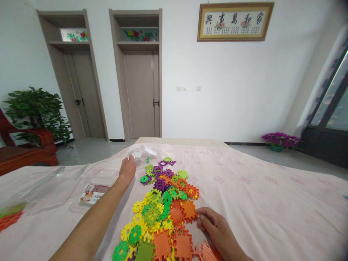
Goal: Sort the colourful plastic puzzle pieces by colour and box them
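Note:
My left hand (128,168) reaches forward with curled fingers at the near left edge of a small clear plastic box (149,151); its fingertips are partly hidden. My right hand (214,228) is closed, thumb and forefinger at the right edge of an orange square tile (189,210) with notched sides. Between both arms spreads a loose heap of plastic building pieces: yellow notched discs (137,207), green notched discs (135,234), purple pieces (160,184) and further orange squares (183,245). A small green piece (148,160) lies apart near the box.
A pink-white cloth (258,203) covers the table. Left of my left arm lie clear plastic trays (51,188), one with a printed label (94,194); red and green pieces (11,216) show at the far left. Beyond stand two doors, plants and a red wooden chair (27,145).

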Motion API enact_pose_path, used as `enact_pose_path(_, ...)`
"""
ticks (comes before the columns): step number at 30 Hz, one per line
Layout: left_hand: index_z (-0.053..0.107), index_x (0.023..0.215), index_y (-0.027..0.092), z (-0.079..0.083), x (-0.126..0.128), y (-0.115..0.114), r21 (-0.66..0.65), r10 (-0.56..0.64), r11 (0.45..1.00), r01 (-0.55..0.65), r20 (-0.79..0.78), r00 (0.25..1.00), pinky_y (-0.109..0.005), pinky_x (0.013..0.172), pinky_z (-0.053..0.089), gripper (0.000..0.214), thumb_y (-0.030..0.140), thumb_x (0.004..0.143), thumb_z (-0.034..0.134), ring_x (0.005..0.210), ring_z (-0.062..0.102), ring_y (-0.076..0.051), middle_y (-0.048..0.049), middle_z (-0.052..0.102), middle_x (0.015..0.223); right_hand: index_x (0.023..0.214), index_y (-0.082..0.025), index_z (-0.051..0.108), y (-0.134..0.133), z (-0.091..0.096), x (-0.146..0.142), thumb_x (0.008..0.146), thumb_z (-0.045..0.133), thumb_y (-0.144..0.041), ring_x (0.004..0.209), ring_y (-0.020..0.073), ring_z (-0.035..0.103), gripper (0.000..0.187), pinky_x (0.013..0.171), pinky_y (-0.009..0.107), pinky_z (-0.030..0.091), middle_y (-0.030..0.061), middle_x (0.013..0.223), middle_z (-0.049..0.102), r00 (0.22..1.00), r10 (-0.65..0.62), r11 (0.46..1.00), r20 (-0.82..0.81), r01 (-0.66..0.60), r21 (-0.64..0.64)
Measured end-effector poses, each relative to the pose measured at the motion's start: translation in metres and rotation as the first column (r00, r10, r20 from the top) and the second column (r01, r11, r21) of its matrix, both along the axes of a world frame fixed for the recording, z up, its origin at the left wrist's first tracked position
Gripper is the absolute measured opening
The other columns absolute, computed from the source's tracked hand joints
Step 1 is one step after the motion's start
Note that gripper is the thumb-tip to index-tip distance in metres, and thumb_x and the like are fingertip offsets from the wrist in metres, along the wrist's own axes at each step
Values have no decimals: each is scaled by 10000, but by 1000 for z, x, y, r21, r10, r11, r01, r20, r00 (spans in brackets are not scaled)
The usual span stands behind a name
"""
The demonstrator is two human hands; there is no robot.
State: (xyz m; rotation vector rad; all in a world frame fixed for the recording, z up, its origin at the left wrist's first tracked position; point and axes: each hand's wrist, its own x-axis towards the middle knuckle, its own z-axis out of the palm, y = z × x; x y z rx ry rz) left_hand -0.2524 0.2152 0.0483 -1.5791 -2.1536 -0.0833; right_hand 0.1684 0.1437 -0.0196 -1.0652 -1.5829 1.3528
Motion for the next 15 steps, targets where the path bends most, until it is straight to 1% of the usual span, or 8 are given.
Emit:
enact_pose_path(2,688,1250,29,-1,-6,9,-6,-18,1000,18,19,1000,-435,1046,437,461,40,827,506,1247,584,-329,-283,481,1518,1024,-173,708,-1,1,0,828,621,-522,681,182,559,410,655,303,418,21,715,641,1000,1,1000,2,-1,-2)
enact_pose_path(4,701,1222,48,-1,-11,15,-13,-30,999,31,34,999,-400,1028,455,441,42,838,484,1204,619,-296,-254,482,1533,1027,-171,706,-2,2,-1,830,613,-527,670,176,550,417,645,299,410,20,714,637,1000,-3,1000,2,3,-4)
enact_pose_path(6,714,1196,81,0,-14,12,-13,-42,999,43,41,998,-395,1015,464,426,55,860,453,1166,642,-280,-218,501,1530,1029,-171,705,-2,3,0,834,603,-532,661,173,543,423,636,297,403,19,711,633,1000,-5,1000,6,5,-1)
enact_pose_path(7,720,1188,106,1,-15,8,-9,-52,999,53,40,998,-397,1031,454,423,63,870,445,1186,633,-278,-193,514,1526,1030,-171,704,-2,4,0,835,601,-534,660,173,542,425,636,298,403,20,712,635,1000,-2,1000,12,2,2)
enact_pose_path(10,715,1212,165,3,-15,-19,19,-80,997,79,19,997,-405,1139,357,430,89,889,441,1344,523,-272,-138,524,1524,1029,-173,706,-1,5,1,831,603,-549,670,179,555,437,642,301,412,26,717,642,1000,1,1000,26,-1,11)
enact_pose_path(12,701,1242,166,2,-17,-47,36,-78,996,78,4,997,-438,1182,291,410,141,915,455,1394,467,-285,-150,524,1516,1019,-174,710,-1,5,1,820,611,-561,662,180,556,446,632,301,412,26,704,637,999,-5,1000,34,4,15)
enact_pose_path(14,703,1240,180,-1,-20,-77,37,-60,998,59,0,998,-509,1192,247,372,284,940,508,1408,438,-326,-161,579,1452,1014,-172,713,0,5,1,811,618,-565,650,179,553,452,621,300,410,25,693,633,999,-11,1000,38,11,18)
enact_pose_path(15,698,1250,189,-4,-23,-91,26,-40,999,40,6,999,-552,1191,223,399,375,935,539,1411,428,-348,-164,607,1418,1013,-171,713,0,4,1,811,619,-567,648,179,551,454,618,300,410,26,694,635,999,-12,1000,40,11,18)
